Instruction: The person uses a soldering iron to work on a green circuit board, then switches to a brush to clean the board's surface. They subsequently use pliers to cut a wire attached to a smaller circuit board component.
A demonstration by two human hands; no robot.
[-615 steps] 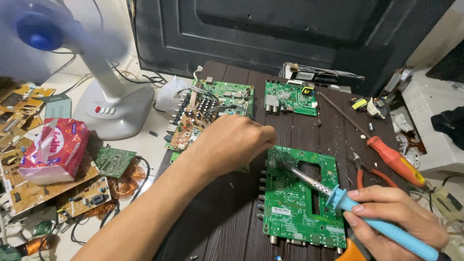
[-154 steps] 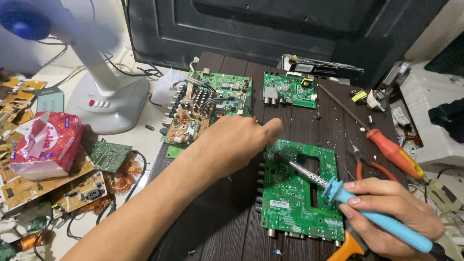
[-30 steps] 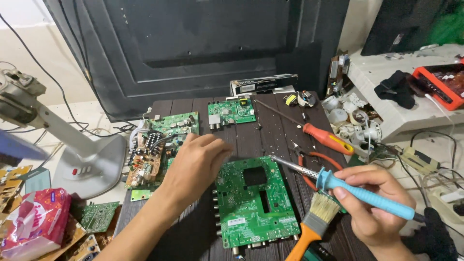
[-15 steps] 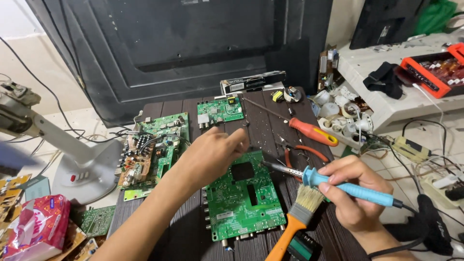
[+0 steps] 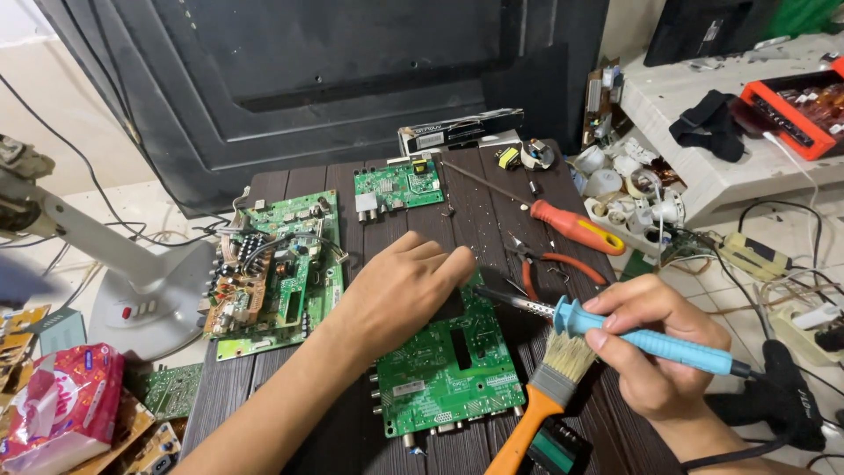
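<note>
Dark slatted tabletop (image 5: 492,207): soldering iron (image 5: 633,336) aimed leftward at the green circuit board (image 5: 448,374).
Right hand (image 5: 655,356), fingers closed around the blue handle, points its tip toward the left hand (image 5: 400,290), lying flat, loosely spread, on the board's upper-left edge.

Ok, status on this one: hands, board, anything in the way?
Left hand flat on green circuit board. Right hand gripping blue soldering iron, tip near board. Orange-handled brush beside board.

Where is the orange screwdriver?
In the head view, the orange screwdriver lies on the dark table's right side, just above the red-handled pliers.
</note>
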